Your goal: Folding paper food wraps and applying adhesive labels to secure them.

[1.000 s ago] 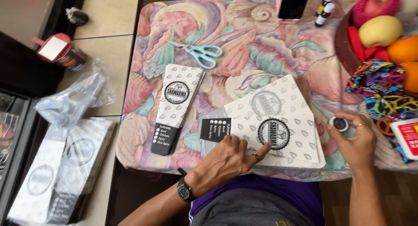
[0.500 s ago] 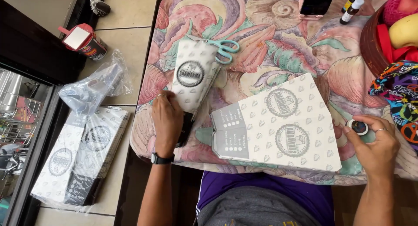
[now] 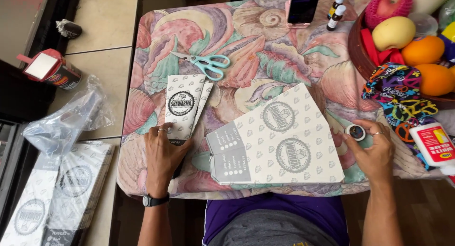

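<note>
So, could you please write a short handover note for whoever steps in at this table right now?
Left hand: flat on the narrow folded paper packets, pressing their lower end onto the tablecloth.
Right hand: fingertips on a small round container beside the stack's right edge.
Large stack of flat printed cartons: in the middle of the table, near the front edge, neither hand on it.
Scissors: lying unused above the packets.
Glue bottle: lying at the right edge.
Done: a few packets lie folded.
Left: the flat cartons look unfolded; more sit in the plastic bag on the floor.
</note>
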